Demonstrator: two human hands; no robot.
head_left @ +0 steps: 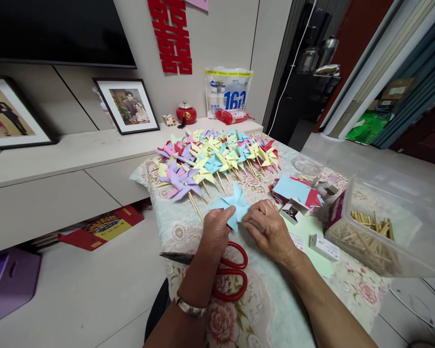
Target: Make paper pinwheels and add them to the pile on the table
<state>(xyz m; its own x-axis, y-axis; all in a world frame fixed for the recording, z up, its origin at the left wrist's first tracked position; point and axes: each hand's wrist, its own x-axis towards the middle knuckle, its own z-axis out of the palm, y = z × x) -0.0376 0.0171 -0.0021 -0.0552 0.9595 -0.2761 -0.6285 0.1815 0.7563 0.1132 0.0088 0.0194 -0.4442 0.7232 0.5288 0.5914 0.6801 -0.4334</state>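
Observation:
A light blue paper pinwheel lies on the floral tablecloth, pinched at its centre by both hands. My left hand grips its lower left side. My right hand holds its lower right edge. Red-handled scissors lie on the cloth just under my left wrist, blades pointing left. Beyond the hands spreads a heap of finished pinwheels in pink, purple, yellow, green and blue on wooden sticks.
A clear plastic box of wooden sticks stands at the right. A stack of cut paper squares, a small open box of pins and another small box lie near my right hand. Framed photos lean on the shelf behind.

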